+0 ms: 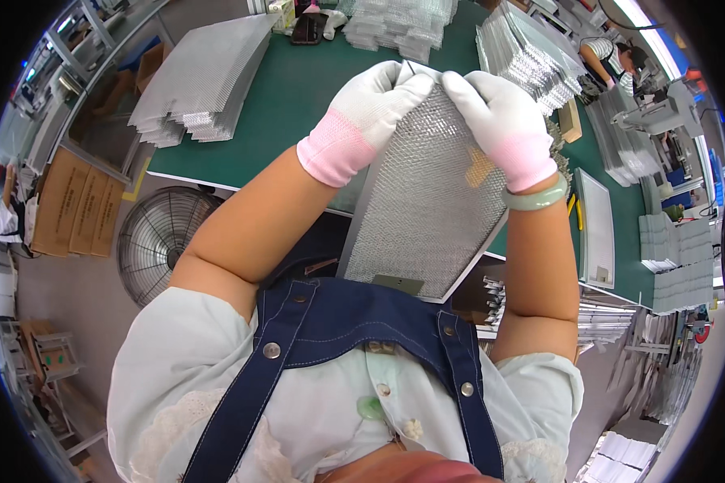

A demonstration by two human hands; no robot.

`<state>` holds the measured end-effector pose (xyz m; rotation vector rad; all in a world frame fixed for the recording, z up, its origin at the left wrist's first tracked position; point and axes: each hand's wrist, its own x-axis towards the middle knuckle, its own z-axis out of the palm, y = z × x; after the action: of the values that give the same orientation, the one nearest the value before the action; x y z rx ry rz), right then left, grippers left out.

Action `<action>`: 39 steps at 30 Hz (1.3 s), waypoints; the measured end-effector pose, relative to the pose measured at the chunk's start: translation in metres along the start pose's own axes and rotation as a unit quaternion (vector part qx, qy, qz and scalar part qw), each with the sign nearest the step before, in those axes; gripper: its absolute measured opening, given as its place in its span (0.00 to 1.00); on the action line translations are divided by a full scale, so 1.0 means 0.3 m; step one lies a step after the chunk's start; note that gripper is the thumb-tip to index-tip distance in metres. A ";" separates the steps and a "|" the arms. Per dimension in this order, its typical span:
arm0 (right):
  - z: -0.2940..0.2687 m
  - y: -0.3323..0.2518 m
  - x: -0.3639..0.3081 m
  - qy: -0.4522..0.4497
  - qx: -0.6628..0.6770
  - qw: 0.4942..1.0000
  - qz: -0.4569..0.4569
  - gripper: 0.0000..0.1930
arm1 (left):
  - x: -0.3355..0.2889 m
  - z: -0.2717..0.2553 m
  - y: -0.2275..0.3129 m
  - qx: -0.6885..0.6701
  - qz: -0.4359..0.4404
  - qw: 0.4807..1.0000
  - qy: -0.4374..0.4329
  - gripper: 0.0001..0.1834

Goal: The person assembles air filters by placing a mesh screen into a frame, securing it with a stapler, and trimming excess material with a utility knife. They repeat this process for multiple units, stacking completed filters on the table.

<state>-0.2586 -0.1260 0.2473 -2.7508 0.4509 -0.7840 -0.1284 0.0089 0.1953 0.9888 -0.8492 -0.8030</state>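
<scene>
A rectangular metal mesh filter panel (427,201) with a thin pale frame stands tilted in front of me, its near end by my apron. My left hand (370,105), in a white glove with a pink cuff, is closed at the panel's far left corner, fingers pinched at the frame. At the far right corner my right hand (495,109), gloved alike, grips the frame with its thumb along the edge. A thin dark sliver shows by the left fingertips; I cannot make out what it is. Near the lower edge of the mesh sits a small grey plate (399,283).
Mesh sheets are stacked on the green table (290,105): one pile (209,76) left, another (528,56) right. A framed panel (596,229) and yellow-handled tool (575,211) lie right. A floor fan (165,241) stands left. Another person (612,60) works at far right.
</scene>
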 end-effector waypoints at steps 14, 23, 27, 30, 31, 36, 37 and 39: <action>0.066 -0.052 -0.046 0.173 -0.120 0.974 -0.078 0.20 | -0.082 0.023 -0.063 0.206 0.123 0.962 0.129 0.15; 0.072 -0.018 -0.039 0.183 -0.090 0.975 -0.094 0.18 | -0.006 0.016 -0.015 0.233 0.158 0.958 0.064 0.23; 0.088 0.119 -0.059 0.260 -0.012 0.957 -0.126 0.19 | 0.104 -0.105 -0.111 0.290 0.121 0.946 0.074 0.16; 0.080 0.393 -0.207 0.343 -0.070 0.936 0.024 0.21 | 0.149 -0.232 -0.219 0.298 0.056 0.947 0.103 0.20; 0.076 0.509 -0.288 0.324 -0.099 0.929 0.148 0.19 | 0.154 -0.272 -0.252 0.301 0.031 0.947 0.109 0.21; -0.014 1.034 -0.724 0.226 -0.270 0.791 0.500 0.18 | 0.220 -0.336 -0.431 0.185 -0.069 0.975 0.101 0.21; -0.037 1.065 -0.747 0.188 -0.241 0.769 0.562 0.18 | 0.229 -0.354 -0.470 0.208 -0.077 0.971 0.093 0.22; -0.069 1.159 -0.744 0.119 -0.271 0.763 0.575 0.19 | 0.268 -0.389 -0.555 0.254 -0.095 0.959 0.079 0.23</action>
<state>-0.5287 -0.3698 0.0505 -2.0182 2.3854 -0.6552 -0.0205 -0.0740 0.0243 1.5879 -0.8476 -0.6669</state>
